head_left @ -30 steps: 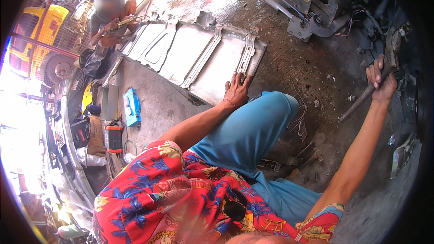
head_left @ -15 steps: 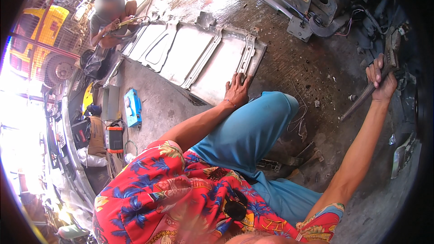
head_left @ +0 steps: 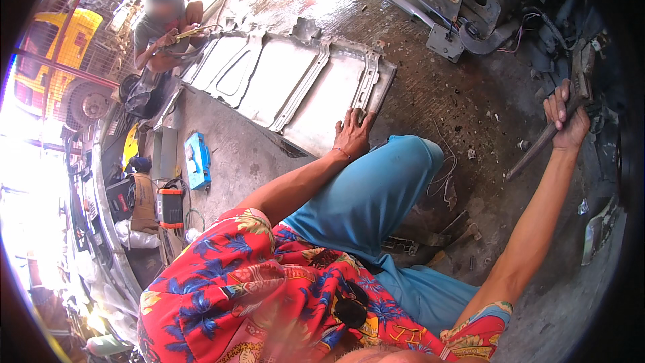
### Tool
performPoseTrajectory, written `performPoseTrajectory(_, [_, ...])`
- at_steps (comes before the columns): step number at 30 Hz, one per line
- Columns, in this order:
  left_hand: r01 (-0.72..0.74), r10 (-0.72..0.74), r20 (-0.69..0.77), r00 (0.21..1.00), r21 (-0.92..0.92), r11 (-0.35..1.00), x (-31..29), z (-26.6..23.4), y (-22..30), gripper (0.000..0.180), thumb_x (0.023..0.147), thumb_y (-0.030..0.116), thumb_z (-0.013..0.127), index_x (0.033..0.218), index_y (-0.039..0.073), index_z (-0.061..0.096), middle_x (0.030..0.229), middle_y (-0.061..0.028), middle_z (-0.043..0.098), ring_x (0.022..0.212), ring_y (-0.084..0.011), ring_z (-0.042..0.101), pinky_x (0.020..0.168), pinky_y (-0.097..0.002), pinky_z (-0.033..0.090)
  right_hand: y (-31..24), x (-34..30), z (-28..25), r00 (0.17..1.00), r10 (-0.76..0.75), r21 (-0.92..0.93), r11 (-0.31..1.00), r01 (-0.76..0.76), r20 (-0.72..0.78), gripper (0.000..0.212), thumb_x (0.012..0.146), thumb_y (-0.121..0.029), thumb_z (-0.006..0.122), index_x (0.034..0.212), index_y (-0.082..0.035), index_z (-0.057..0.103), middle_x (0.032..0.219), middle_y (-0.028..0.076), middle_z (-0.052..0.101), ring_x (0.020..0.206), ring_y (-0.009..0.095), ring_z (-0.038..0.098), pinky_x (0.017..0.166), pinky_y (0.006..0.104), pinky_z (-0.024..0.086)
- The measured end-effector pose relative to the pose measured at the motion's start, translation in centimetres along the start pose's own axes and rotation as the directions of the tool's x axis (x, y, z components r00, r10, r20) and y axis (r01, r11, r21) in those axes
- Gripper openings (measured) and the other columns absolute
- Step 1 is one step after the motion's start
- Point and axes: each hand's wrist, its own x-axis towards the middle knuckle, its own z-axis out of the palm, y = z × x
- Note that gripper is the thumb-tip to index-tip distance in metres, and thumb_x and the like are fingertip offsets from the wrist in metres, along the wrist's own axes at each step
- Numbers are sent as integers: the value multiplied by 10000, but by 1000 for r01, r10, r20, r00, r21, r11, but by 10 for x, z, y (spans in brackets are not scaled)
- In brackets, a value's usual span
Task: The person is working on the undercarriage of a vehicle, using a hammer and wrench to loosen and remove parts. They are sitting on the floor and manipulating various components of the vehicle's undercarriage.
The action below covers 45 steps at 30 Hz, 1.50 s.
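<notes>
Right now I have my left hand (head_left: 353, 133) spread flat, fingers released, on the near edge of the grey sheet-metal panel (head_left: 289, 87) that lies ribbed side up on the concrete floor (head_left: 443, 94); nothing is gripped there, and I judge the palm is bearing weight to steady me as I crouch. My right hand (head_left: 568, 117) is clenched around the upper end of a long dark metal bar (head_left: 537, 151), which slants down and to the left from the fist with its lower tip near the floor, well apart from the panel. The bar is raised beside a dark tangle of vehicle parts (head_left: 484, 0) and loose wiring at the right, so I read the grip as one meant for leverage or striking. My knee in blue trousers (head_left: 383, 188) sits between the two arms. At the panel's far corner another person (head_left: 164, 27) crouches with hands on a tool at the panel's edge. A small blue box (head_left: 197, 160) lies on the floor to the left, near an orange-trimmed machine (head_left: 169, 205)
</notes>
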Motion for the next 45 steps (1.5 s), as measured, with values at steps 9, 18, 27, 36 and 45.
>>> performPoseTrajectory(9, [34,-32,91,995,-24,999,-2,-10,5,777,920,102,580,1641,235,324,1686,-224,260,1621,-425,139,1223,-684,227,0,1,2,1000,5,14,1000,-5,8,300,1096,-330,546,992,-51,511,653,23,486,458,99,396,536,245,308])
performPoseTrajectory(18, [30,-28,95,995,-22,999,-1,-8,3,777,918,99,583,1638,238,325,1682,-225,264,1620,-426,140,1222,-683,232,0,1,3,1000,1,29,1000,-1,-6,307,1090,-334,556,982,-50,510,644,23,474,450,102,388,533,243,308])
performPoseTrajectory(27, [38,-35,88,996,-30,999,-3,-13,8,782,913,85,582,1636,242,329,1683,-223,263,1619,-428,147,1225,-679,227,0,1,1,1000,-2,30,1000,2,15,290,1101,-311,544,987,-52,484,649,26,477,453,113,395,536,264,304])
performPoseTrajectory(36, [31,-29,69,997,-29,999,-2,-9,6,783,910,78,580,1634,246,331,1683,-225,267,1618,-433,151,1212,-685,241,0,2,2,999,1,51,999,-3,39,303,1089,-319,570,988,-43,494,658,35,482,465,117,403,544,262,313])
performPoseTrajectory(45, [-16,17,-36,999,18,1000,1,8,-5,921,778,92,710,1611,253,351,1591,-225,349,1580,-445,236,1164,-655,299,0,2,2,1000,1,67,998,-3,25,324,1080,-328,583,984,-27,509,668,56,488,472,125,405,540,258,320])
